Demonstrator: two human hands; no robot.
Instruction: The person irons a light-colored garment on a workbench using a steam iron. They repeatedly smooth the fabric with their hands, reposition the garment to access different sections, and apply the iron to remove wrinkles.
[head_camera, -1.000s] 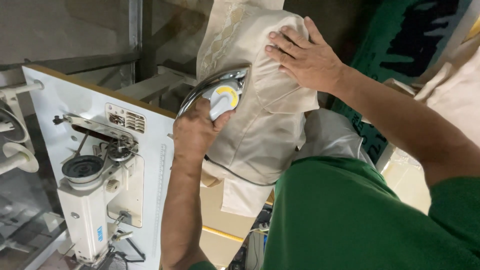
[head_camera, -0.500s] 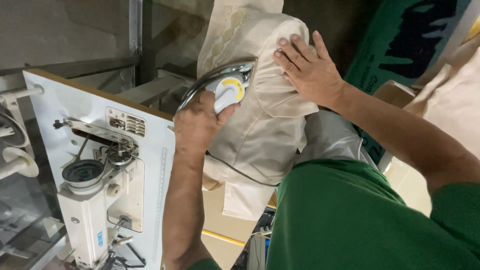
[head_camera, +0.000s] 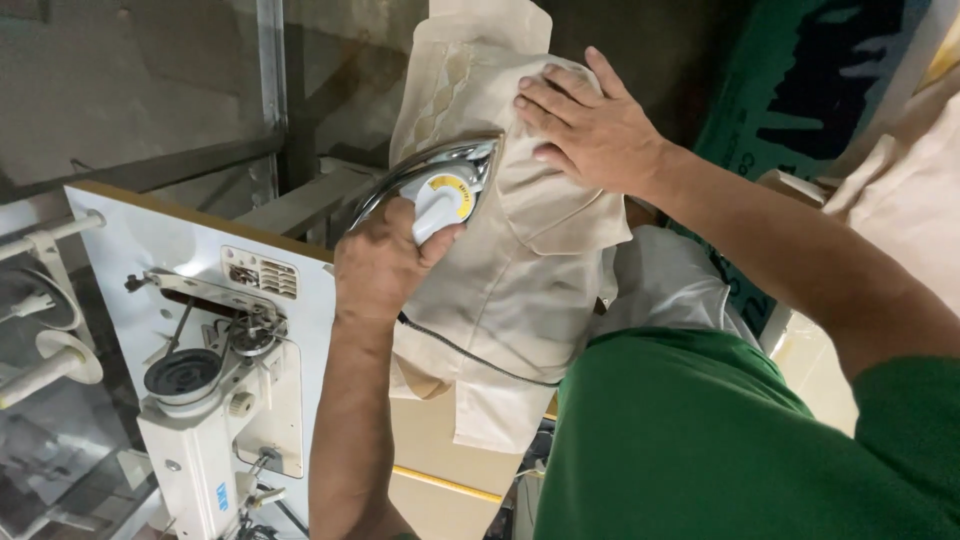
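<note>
Lying in the middle of the scene, the beige cloth is hanging down under both hands. The white sewing machine is standing at the left, with a pale label plate on its top side. The right hand is pressing flat and open on the far part of the cloth. The left hand is wrapping tight around the handle of the iron, which is sitting on the cloth just left of the right hand.
</note>
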